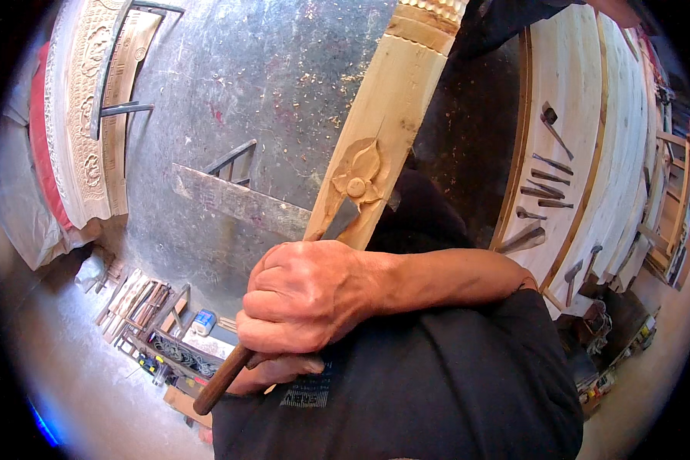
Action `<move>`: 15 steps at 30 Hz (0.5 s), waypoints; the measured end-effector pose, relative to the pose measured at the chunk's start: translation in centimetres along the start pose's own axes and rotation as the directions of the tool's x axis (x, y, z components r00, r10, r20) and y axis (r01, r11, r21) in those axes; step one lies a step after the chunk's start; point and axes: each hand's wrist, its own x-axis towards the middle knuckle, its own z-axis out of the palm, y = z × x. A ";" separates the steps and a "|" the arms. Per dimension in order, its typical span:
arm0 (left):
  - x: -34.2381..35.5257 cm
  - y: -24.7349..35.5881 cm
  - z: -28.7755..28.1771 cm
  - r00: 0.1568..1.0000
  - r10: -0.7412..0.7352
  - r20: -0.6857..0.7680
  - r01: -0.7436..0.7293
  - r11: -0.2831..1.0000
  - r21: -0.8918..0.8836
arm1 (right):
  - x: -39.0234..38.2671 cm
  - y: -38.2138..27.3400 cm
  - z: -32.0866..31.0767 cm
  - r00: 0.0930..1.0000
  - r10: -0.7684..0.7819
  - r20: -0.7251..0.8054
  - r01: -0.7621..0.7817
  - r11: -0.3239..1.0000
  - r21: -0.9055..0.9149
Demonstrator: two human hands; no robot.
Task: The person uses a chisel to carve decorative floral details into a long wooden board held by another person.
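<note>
My right hand (307, 291) is closed in a fist round a wood chisel (221, 382); its brown handle sticks out below the fist. The grey blade shows above the knuckles and meets the wood beside a carved flower (358, 180) with a round centre. That relief rises from a long pale wooden board (395, 100), which slants away to the upper right and has a row of carved beads at its far end. Underneath my right hand, close to the handle, lies my left hand (280, 371). Most of its fingers are hidden, so its grip is unclear.
Several carving chisels (544, 188) and a mallet-like tool (550, 116) lie on pale planks (575, 46) at right. Carved panels (92, 115) rest on a metal stand at upper left. Wood chips dot the grey floor (261, 69). Tools and a blue-white container (203, 322) stand lower left.
</note>
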 end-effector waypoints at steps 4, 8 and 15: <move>0.0 0.0 0.0 1.000 -0.005 0.006 0.005 1.000 -0.006 | 0.0 0.1 -0.1 1.000 0.005 -0.008 -0.005 1.000 -0.001; 0.2 -0.3 0.3 1.000 -0.003 0.023 0.003 1.000 -0.013 | 0.0 0.2 -0.1 0.999 -0.013 -0.037 0.011 0.999 -0.030; 0.6 -0.6 1.9 0.999 0.019 0.051 -0.015 0.997 -0.072 | 1.2 -3.7 -2.7 0.994 0.103 0.022 -0.084 0.900 -0.428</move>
